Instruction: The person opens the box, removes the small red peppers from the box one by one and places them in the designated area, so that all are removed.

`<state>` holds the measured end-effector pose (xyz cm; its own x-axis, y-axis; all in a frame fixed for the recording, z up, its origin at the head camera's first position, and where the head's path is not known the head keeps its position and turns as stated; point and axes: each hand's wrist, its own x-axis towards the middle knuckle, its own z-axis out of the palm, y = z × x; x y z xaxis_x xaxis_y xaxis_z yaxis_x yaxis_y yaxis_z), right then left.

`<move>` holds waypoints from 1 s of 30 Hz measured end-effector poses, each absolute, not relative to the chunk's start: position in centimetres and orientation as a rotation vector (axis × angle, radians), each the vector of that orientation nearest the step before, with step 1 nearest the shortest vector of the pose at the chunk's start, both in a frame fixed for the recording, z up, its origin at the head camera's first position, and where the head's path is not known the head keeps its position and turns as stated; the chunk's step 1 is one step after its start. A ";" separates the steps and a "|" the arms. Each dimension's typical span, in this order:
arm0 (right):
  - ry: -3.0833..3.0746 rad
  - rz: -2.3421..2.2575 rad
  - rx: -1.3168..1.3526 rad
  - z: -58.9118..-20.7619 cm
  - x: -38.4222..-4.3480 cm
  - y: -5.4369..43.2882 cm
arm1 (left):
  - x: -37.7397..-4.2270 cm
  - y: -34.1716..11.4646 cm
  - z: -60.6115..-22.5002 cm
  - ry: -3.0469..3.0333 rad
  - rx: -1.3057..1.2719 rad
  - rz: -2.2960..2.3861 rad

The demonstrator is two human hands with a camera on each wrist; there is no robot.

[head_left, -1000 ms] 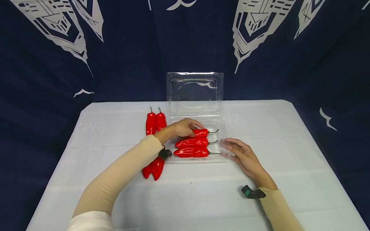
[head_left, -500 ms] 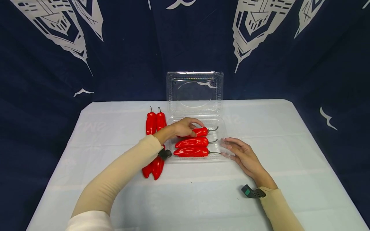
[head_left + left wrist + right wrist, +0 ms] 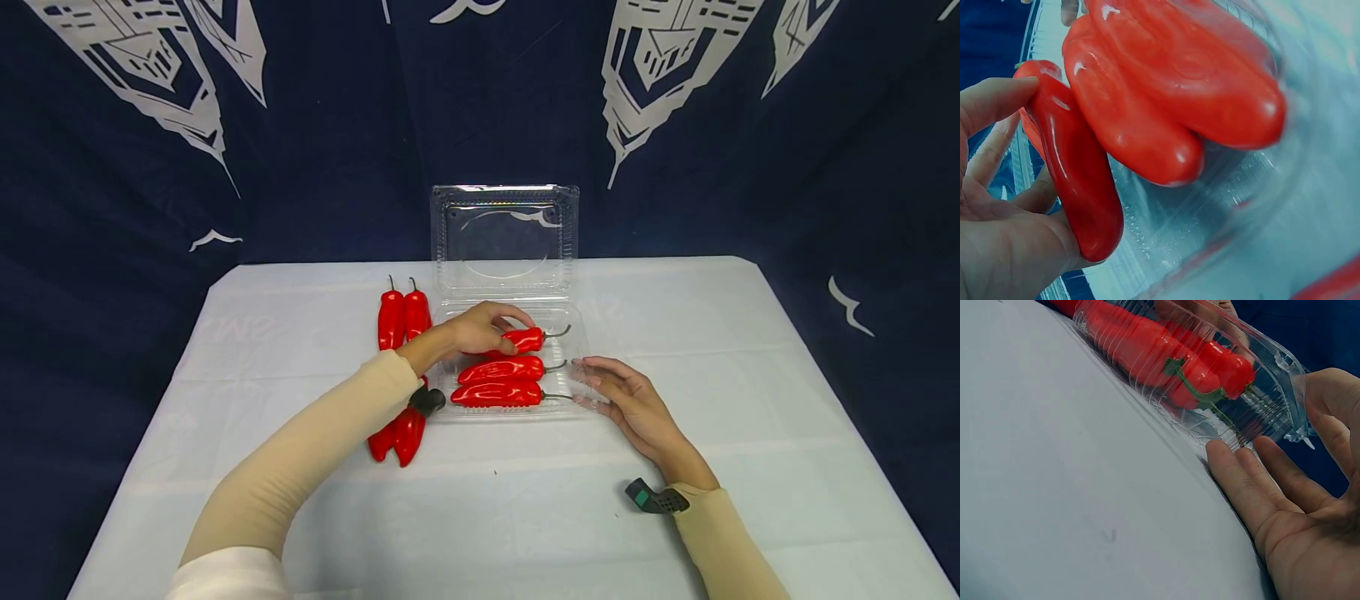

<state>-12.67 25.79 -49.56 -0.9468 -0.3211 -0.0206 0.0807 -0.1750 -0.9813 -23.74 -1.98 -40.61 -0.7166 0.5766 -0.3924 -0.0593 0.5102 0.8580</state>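
My left hand point(image 3: 483, 327) reaches into a clear plastic clamshell box point(image 3: 570, 315) and grips a red pepper point(image 3: 527, 340) lying crosswise at the far side, its stem pointing right. In the left wrist view, thumb and finger hold this pepper point(image 3: 1072, 162) along its sides. Two more red peppers lie parallel in the box: a middle pepper point(image 3: 502, 369) and a near pepper point(image 3: 497, 394). My right hand point(image 3: 633, 404) touches the box's right end with fingers spread; in the right wrist view, fingertips point(image 3: 1219, 450) rest against the ribbed wall by the green stems.
The box's lid point(image 3: 504, 237) stands raised at the back. Left of the box, several red peppers point(image 3: 392, 321) lie on the white table point(image 3: 487, 517), partly hidden by my left forearm. A dark blue patterned cloth point(image 3: 337, 125) hangs behind the table.
The pepper in my left hand has shifted slightly away and to the right, and the middle pepper a little right. My right hand stays at the box's end.
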 end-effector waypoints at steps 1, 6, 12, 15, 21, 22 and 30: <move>1.824 -2.207 -0.277 -49.5 -12.7 25.8 | -23.8 -2.0 -40.6 2.086 0.423 1.219; 1.813 -2.212 -0.284 -49.5 -12.7 25.8 | -23.8 -2.4 -40.5 2.106 0.411 1.240; 1.816 -2.208 -0.283 -49.4 -12.7 25.8 | -23.4 -3.0 -40.3 2.132 0.411 1.298; 1.813 -2.210 -0.290 -49.4 -12.7 25.8 | -23.5 -3.2 -40.1 2.146 0.418 1.311; 1.822 -2.203 -0.284 -49.3 -12.6 25.8 | -23.5 -3.5 -40.2 2.159 0.416 1.342; 1.822 -2.203 -0.282 -49.3 -12.6 25.7 | -23.5 -3.5 -40.2 2.158 0.416 1.349; 1.825 -2.201 -0.271 -49.3 -12.6 25.7 | -23.2 -3.8 -40.0 2.145 0.438 1.394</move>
